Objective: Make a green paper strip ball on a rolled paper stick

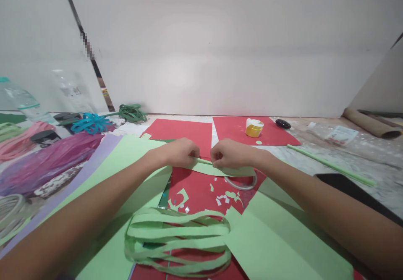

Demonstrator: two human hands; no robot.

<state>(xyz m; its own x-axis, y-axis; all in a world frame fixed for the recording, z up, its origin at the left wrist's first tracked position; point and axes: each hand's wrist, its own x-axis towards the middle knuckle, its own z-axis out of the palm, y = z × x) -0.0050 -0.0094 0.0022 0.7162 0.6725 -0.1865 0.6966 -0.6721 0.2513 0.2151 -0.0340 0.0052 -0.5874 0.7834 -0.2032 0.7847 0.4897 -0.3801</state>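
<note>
Tightly curled, left hand (181,151) pinches a green paper strip (206,168); right hand (231,153) likewise.

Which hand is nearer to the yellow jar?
Right. The right hand is to the near left of the yellow jar; the left hand is farther to its left.

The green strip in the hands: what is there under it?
Under the strip, red paper and part of a ring show; the ring's far side is covered, so I cannot see it.
</note>
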